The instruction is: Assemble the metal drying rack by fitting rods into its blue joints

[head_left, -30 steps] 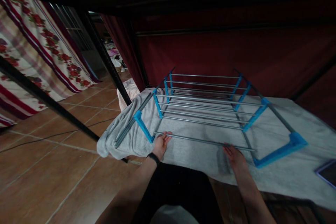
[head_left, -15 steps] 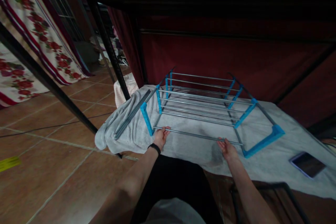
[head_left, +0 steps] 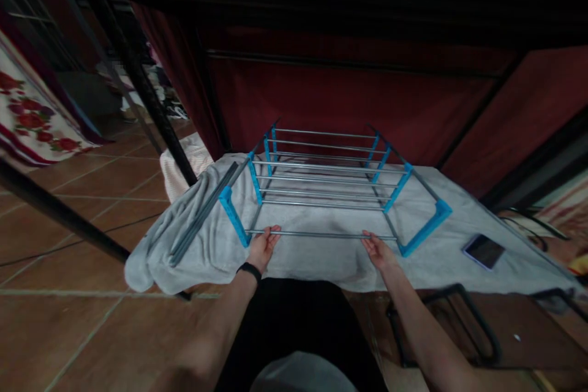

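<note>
As the left hand (head_left: 263,248) is pinching the front rod (head_left: 321,234) near its left end, the right hand (head_left: 379,251) is pinching it towards the other, fingers bending round the metal. That blue-jointed rack (head_left: 236,217) is standing on the grey blanket (head_left: 312,263), right ahead. Loose rods (head_left: 202,214) are lying just left of it, a phone (head_left: 484,252) is resting to its right, a dark post (head_left: 144,95) is slanting up at left, and red cloth (head_left: 331,95) is hanging close behind.
</note>
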The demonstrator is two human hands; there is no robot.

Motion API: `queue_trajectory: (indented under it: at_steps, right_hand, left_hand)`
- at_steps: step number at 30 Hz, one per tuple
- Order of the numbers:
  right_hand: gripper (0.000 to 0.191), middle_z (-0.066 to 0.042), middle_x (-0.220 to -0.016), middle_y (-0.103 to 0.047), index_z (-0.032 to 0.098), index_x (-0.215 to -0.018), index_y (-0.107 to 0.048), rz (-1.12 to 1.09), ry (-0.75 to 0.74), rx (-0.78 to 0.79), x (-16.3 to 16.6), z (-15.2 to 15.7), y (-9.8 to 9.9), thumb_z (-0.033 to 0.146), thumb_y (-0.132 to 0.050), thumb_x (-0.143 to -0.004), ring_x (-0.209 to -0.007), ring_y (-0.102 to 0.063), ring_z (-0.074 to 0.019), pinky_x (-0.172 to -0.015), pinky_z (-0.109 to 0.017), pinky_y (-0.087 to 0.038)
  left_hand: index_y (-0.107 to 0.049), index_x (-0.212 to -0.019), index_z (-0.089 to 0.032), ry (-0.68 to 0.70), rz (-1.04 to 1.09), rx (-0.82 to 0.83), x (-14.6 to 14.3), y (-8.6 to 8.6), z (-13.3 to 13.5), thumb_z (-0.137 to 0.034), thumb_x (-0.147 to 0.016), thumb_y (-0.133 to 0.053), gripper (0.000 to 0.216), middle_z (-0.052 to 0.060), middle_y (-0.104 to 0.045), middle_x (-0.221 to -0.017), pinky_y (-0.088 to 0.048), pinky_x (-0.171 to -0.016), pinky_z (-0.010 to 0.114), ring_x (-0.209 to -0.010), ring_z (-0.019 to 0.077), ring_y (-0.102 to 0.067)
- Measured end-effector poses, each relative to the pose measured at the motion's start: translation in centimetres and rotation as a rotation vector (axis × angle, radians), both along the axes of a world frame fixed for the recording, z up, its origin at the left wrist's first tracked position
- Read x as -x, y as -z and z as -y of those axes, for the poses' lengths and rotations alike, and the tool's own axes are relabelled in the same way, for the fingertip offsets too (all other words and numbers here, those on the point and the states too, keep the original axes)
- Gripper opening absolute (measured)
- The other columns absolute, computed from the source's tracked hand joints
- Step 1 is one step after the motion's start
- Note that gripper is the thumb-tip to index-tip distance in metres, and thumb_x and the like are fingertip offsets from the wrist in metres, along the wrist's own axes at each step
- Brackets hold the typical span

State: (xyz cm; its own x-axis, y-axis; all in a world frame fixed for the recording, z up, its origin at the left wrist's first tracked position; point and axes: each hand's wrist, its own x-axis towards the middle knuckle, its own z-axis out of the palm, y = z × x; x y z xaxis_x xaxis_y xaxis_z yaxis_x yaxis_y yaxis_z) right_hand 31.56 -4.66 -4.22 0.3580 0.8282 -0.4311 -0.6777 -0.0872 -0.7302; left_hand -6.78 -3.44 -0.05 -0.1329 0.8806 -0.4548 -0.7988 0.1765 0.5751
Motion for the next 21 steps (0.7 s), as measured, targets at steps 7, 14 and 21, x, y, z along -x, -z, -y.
queue_trajectory:
  at_steps: [7, 14, 21]
  right_hand:
    - [0.019, -0.003, -0.074, -0.075, 0.021, -0.072, -0.06, -0.001, 0.125, -0.044, 0.9, -0.4, -0.5, 0.007, -0.072, -0.069, -0.064, -0.07, -0.0138, -0.065, -0.025, -0.062]
    - [0.013, -0.006, -0.08, -0.077, 0.021, -0.077, -0.062, 0.008, 0.138, -0.045, -0.5, -1.2, -0.9, 0.017, -0.074, -0.073, -0.07, -0.071, -0.0162, -0.067, -0.028, -0.062]
    - [0.016, -0.005, -0.087, -0.078, 0.022, -0.078, -0.064, 0.009, 0.125, -0.068, -0.8, -0.1, -0.2, 0.019, -0.078, -0.07, -0.077, -0.073, -0.0178, -0.078, -0.033, -0.063]
  left_hand:
    - [-0.062, -0.088, -0.013, 0.048, -0.133, 0.085, 0.3, 0.0, -1.6, -0.001, -0.096, -0.039, 0.027, 0.01, -0.073, -0.089, -0.063, -0.078, 0.026, -0.088, 0.0151, -0.074]
    - [-0.065, -0.082, -0.011, 0.097, -0.235, 0.171, -0.4, 0.2, -2.9, -0.001, -0.094, -0.043, 0.027, 0.01, -0.075, -0.082, -0.066, -0.072, 0.028, -0.077, 0.0166, -0.075]
    - [-0.068, -0.08, -0.013, 0.103, -0.241, 0.208, -0.7, -0.2, -2.6, -0.001, -0.092, -0.046, 0.027, 0.009, -0.076, -0.086, -0.066, -0.077, 0.029, -0.084, 0.0173, -0.076]
